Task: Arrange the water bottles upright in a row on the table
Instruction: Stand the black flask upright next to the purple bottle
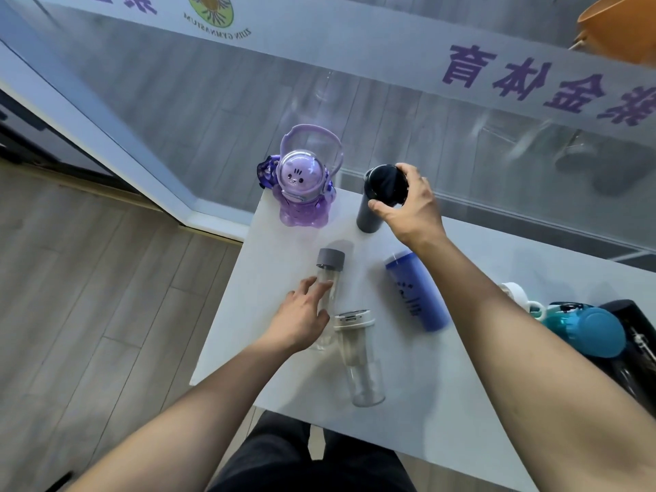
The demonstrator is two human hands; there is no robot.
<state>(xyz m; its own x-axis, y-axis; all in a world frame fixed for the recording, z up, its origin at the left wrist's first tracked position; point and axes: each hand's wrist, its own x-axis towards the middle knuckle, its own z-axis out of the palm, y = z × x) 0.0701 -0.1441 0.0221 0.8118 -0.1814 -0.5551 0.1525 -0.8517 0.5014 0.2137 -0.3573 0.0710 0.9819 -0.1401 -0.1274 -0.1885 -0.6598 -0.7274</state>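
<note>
Roughly a third done, by my count. Landmark: the purple astronaut bottle (301, 182), upright at the far left corner of the white counter (284, 378).

- Just right of the purple astronaut bottle stands the dark grey flask (372, 211), upright. Your right hand (413, 204) is clasped over its black cap from above, thumb on the near rim, fingers round the far side. The flask base looks to be on the counter, so you are placing or steadying it.
- Nearer you than the purple astronaut bottle lies the slim clear bottle (328, 278) with a grey cap, on its side. Your left hand (301, 317) rests on its body with fingers spread, not yet closed round it.
- Just right of that hand lies the wide clear bottle (360, 360), on its side, white lid pointing away from you.
- Further right, below the flask, the blue bottle (417, 292) lies on its side.
- Well right of the purple astronaut bottle, at the counter's edge, sits a cluster: a teal bottle (585, 332), something white-capped (514, 292), a dark item (635, 324). I cannot tell their postures.

Judgement: two stand, starting a row along the far edge. At least three lying bottles remain, plus the right-hand cluster.
</note>
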